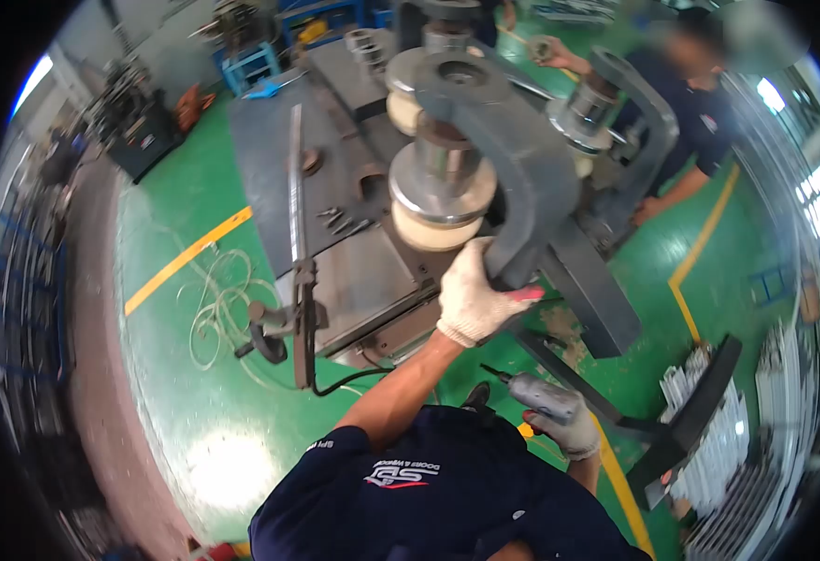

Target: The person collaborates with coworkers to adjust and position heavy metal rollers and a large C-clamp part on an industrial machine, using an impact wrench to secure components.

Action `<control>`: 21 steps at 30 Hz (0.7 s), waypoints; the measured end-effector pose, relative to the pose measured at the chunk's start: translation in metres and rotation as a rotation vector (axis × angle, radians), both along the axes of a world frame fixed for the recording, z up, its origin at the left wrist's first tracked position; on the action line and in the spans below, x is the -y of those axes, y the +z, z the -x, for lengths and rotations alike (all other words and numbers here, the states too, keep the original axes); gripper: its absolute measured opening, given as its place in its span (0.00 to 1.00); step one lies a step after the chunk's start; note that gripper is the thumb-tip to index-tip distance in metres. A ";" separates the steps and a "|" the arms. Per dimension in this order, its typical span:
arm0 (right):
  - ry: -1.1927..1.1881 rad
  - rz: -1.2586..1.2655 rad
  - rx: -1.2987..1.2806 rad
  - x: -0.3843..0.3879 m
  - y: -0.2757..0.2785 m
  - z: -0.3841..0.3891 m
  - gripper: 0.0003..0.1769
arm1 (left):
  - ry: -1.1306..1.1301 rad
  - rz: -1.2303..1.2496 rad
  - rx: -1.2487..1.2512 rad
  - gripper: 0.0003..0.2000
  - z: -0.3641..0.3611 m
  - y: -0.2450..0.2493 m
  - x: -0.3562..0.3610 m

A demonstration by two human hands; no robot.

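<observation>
Curved arm: large dark-grey C-shaped metal arm (536, 168), arching over the silver stepped metal roller (443, 182) at the bench edge.
Left grip: left hand (475, 297), in a white knit glove, is clasped on the arm's lower end.
Right grip: right hand (574, 430), also gloved, grasps the grey handheld power tool (541, 397), which is apart from the arm.
Good handling: best, I judge, to steady the arm with the left palm, fingers out of the gap by the roller, and keep the tool's tip off that glove.
Bench: grey metal worktable (265, 154), small metal parts (343, 222) lying on it.
Shirt writing: navy shirt (410, 514) reads "DOORS & WINDOW…", inverted, beneath a red-and-white logo; sleeve letters are partly unreadable.
Co-worker: person in dark clothing (672, 107) beside the machine.
</observation>
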State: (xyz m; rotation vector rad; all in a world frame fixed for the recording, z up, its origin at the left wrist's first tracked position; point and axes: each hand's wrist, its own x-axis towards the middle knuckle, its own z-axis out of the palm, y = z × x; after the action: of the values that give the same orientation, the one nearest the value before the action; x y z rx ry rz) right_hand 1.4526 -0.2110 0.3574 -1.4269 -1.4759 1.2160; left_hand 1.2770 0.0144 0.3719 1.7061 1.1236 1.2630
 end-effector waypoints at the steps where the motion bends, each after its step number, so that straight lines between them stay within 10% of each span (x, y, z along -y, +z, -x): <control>1: -0.083 0.099 -0.039 0.008 -0.007 0.006 0.30 | -0.002 -0.012 0.027 0.48 0.001 -0.002 0.000; 8: -0.360 0.332 -0.351 0.029 -0.012 0.037 0.32 | -0.078 -0.030 0.117 0.57 0.009 -0.028 -0.003; 16: -0.682 -0.368 0.005 0.016 0.075 -0.003 0.23 | -0.295 0.114 0.417 0.55 0.007 -0.048 -0.010; 21: -0.966 -0.570 0.140 0.004 0.100 -0.079 0.22 | -0.247 0.047 0.180 0.58 0.022 -0.060 -0.002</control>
State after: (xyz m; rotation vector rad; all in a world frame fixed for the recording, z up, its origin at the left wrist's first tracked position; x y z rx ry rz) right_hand 1.5317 -0.2146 0.4575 -1.5149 -0.8745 0.0895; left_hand 1.2549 0.0163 0.3118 1.6043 0.8048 1.1977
